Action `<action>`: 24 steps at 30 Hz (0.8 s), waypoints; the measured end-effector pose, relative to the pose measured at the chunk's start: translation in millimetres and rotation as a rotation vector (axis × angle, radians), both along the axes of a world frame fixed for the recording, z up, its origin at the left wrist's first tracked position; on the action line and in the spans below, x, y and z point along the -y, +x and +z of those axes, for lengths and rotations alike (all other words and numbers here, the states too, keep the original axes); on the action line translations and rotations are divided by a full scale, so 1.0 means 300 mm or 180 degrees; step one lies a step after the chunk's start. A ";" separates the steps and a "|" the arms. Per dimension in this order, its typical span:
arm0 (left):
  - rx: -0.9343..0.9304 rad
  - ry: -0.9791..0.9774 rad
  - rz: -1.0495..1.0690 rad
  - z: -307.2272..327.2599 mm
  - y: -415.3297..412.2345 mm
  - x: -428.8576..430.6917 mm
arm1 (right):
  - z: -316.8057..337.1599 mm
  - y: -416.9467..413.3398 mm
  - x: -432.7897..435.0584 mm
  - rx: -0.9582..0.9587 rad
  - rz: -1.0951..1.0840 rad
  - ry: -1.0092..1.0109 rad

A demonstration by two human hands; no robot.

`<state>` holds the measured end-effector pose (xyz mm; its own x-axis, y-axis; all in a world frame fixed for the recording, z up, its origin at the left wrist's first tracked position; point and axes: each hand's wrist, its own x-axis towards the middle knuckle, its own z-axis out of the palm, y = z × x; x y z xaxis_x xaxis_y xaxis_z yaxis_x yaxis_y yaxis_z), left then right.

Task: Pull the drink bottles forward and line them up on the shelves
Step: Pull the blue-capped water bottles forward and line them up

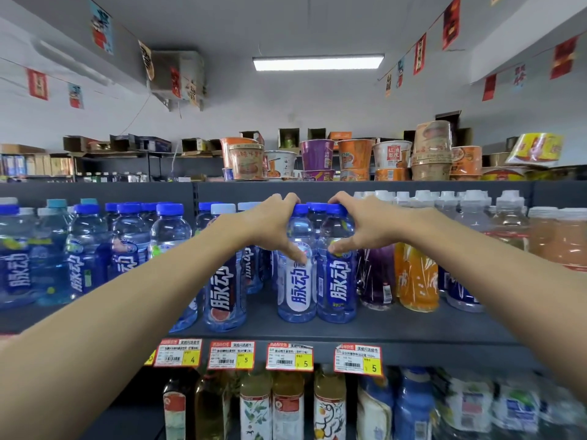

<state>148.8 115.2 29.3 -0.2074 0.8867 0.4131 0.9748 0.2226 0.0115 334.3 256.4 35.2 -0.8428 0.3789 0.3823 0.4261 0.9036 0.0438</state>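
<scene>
left hand (270,225) from 9 o'clock grips white-label bottle (298,290), right hand (365,228) from 3 o'clock grips blue-label bottle (337,290), both upright, touching, near front edge of middle shelf (397,328).

Single head-worn wide-angle view; faces drink shelf (397,328) head-on, close; ceiling (317,23) fills top, lower bottle row (287,404) at near bottom edge.

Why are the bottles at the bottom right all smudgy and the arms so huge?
In the head view, the lower-shelf bottles at bottom right are blurred; the white-label bottle in the left hand and blue-label bottle in the right hand look sharp; the wide lens stretches the arms.
</scene>
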 end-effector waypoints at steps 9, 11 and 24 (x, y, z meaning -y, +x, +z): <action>0.0692 0.0127 -0.0279 -0.061 0.016 0.006 | -0.058 -0.009 0.000 -0.0189 0.0181 -0.0685; 0.0717 0.0151 -0.0250 -0.061 0.013 0.013 | -0.060 -0.008 0.001 -0.0229 0.0178 -0.0727; 0.0379 -0.0112 0.0154 -0.023 0.022 0.096 | -0.032 0.073 0.011 -0.0114 0.0063 -0.0582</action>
